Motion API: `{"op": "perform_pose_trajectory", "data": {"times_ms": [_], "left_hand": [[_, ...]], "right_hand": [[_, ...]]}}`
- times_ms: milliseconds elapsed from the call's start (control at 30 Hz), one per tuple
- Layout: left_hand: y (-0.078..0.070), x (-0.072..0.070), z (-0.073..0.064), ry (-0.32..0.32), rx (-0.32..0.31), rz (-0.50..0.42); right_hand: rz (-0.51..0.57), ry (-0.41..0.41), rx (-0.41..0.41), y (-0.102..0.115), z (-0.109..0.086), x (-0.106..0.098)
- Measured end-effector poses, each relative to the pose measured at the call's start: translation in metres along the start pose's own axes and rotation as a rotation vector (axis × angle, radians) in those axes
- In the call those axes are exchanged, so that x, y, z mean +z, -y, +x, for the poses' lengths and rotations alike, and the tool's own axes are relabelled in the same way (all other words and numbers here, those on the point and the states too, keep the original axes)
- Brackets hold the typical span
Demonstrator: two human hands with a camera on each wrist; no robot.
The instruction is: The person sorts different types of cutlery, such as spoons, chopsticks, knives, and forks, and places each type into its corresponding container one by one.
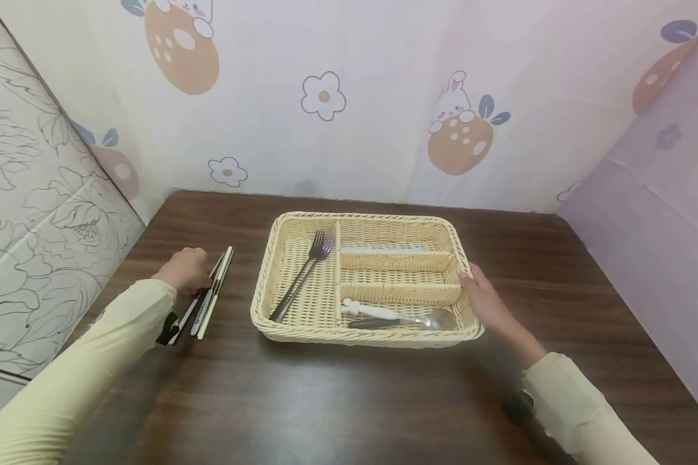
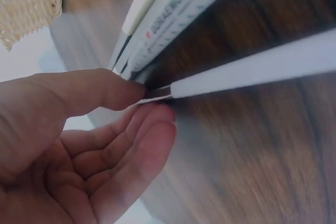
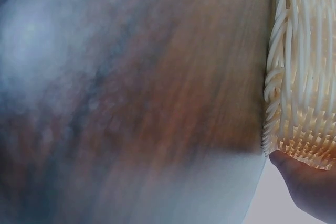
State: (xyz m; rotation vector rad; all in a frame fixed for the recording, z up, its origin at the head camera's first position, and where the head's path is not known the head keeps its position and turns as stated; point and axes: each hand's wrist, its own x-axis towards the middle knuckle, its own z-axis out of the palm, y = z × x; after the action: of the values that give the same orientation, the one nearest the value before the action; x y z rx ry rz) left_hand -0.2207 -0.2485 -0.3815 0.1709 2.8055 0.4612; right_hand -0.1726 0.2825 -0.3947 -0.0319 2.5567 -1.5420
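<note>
At the left of the table my left hand (image 1: 185,270) pinches the thin metal part of a slim utensil with a white handle (image 2: 252,69) between thumb and fingers. Its working end is hidden by the hand. Right beside it lie a handle printed DORAEMON (image 2: 176,22) and slender cream-coloured sticks (image 1: 225,263). My right hand (image 1: 484,298) grips the right side of a cream woven basket (image 1: 360,334), thumb over the rim. Two dark forks (image 1: 302,274) lie in the basket's long left compartment. Spoons (image 1: 439,320) with white and black handles occupy its front right compartment.
A pale flat strip (image 1: 382,249) lies in the basket's back right compartment. The brown wood-grain table (image 1: 302,400) meets a patterned cloth wall (image 1: 378,148) at the back, with side walls at left and right.
</note>
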Motion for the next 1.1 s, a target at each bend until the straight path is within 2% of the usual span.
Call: {"op": "perform_pose_trajectory", "data": {"times_ms": [167,267,367,500,633,800,933,1100], "left_hand": [[0.001,0.003,-0.003,-0.068,0.024,0.0],[0.001,0.001,-0.007,-0.116,0.036,0.038],[-0.002,-0.006,-0.009,-0.157,0.039,0.102],[-0.011,-0.019,-0.009,-0.22,0.077,0.184],[-0.022,-0.028,-0.007,-0.278,0.173,0.234],[-0.042,-0.038,-0.004,-0.33,0.325,0.303],[-0.065,-0.042,-0.001,-0.358,0.431,0.337],[-0.098,-0.039,-0.001,-0.383,0.522,0.334]], "right_hand": [[0.035,-0.004,0.001,0.0,0.002,0.001],[0.059,-0.004,-0.008,-0.001,0.004,0.002],[0.07,0.005,-0.014,-0.001,0.004,0.002],[0.066,0.006,-0.012,0.0,0.002,0.002],[0.055,-0.001,-0.001,-0.001,0.001,0.001],[0.06,0.0,-0.004,-0.001,0.001,0.001],[0.049,-0.006,-0.01,-0.001,0.002,0.001],[0.067,-0.007,-0.014,-0.001,0.002,0.002]]}}
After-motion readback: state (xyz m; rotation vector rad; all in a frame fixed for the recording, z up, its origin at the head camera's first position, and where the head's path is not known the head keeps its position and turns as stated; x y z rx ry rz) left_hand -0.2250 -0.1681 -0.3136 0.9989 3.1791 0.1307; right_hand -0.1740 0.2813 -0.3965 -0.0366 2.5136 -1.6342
